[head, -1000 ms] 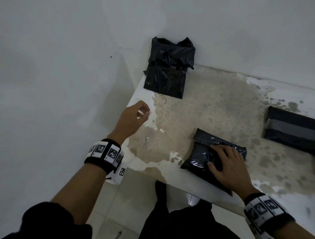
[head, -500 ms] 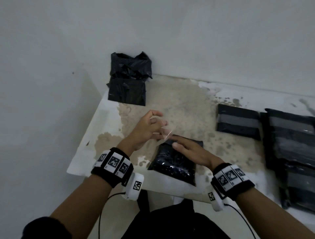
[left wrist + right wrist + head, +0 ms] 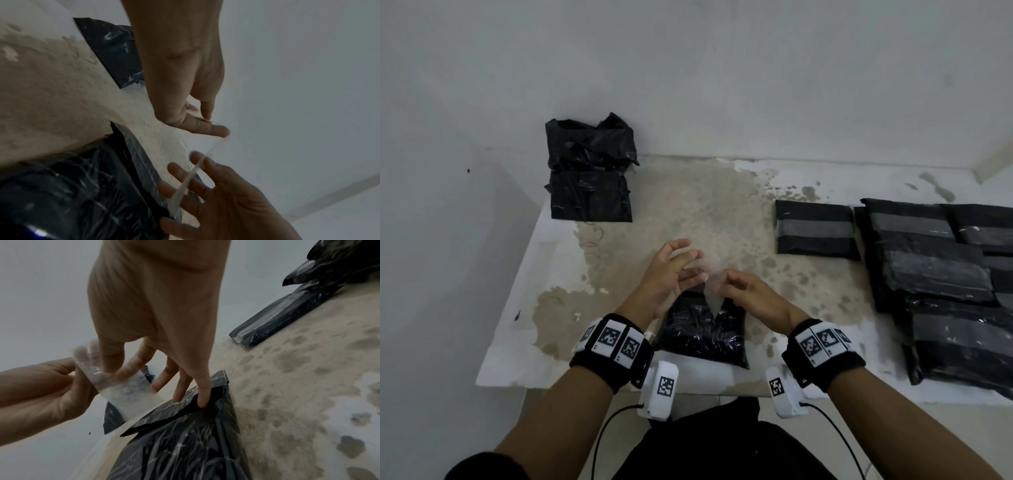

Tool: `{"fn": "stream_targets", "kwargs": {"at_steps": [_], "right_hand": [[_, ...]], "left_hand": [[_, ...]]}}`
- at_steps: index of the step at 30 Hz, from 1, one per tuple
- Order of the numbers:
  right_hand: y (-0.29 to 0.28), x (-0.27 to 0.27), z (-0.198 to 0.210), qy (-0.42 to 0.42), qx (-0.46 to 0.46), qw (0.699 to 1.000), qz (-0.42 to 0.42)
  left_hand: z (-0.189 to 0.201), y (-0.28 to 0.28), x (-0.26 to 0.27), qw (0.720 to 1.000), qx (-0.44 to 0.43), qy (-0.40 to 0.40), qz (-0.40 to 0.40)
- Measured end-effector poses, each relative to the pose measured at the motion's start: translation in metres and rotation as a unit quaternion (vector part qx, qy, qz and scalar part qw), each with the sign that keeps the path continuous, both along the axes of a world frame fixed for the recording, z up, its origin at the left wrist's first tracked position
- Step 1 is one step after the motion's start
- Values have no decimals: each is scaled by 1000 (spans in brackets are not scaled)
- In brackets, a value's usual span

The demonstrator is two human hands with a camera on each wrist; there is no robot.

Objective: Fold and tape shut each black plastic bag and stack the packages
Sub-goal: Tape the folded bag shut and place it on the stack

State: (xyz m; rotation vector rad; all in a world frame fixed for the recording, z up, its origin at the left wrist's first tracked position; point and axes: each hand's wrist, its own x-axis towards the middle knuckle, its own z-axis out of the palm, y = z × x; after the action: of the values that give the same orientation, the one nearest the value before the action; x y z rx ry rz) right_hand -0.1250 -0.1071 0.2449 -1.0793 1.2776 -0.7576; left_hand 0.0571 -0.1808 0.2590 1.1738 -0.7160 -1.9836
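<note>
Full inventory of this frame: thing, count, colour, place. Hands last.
bag being sealed: 1, black, near table edge under both hands
tape strip: 1, clear, held between both hands above that bag
unsealed bags: small pile, exact count unclear, black, far left corner against the wall
taped package: 1, black with grey band, right of centre, lying alone
stacked packages: several, exact count unclear, black with grey bands, right end of the table
table: 1, white with worn tan patches
wall: white, behind and left of the table
left hand: 1, holds one end of the tape strip
right hand: 1, pinches the other end; two fingers touch the bag's fold
</note>
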Motion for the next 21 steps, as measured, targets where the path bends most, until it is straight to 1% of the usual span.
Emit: {"fn": "stream_targets", "kwargs": {"at_steps": [2, 4, 7, 11, 14, 16, 21], "right_hand": [[1, -6, 0, -1, 5, 1000, -21], [1, -14, 0, 12, 13, 999, -45], [-3, -28, -6, 21, 24, 995, -91], [-7, -39, -15, 1, 45, 985, -169], [-4, -42, -24, 15, 69, 981, -179], [0, -42, -31, 25, 88, 978, -188], [11, -38, -47, 64, 103, 969, -215]], "left_hand": [[-5, -4, 2, 999, -15, -29, 33], [-12, -9, 6, 995, -36, -78, 54], [-22, -14, 12, 988, -51, -135, 56], [-39, -13, 19, 982, -40, -171, 72], [-49, -5, 22, 979, -25, -183, 89], [-55, 3, 23, 976, -30, -194, 90], [-73, 12, 29, 960, -53, -267, 70]]}}
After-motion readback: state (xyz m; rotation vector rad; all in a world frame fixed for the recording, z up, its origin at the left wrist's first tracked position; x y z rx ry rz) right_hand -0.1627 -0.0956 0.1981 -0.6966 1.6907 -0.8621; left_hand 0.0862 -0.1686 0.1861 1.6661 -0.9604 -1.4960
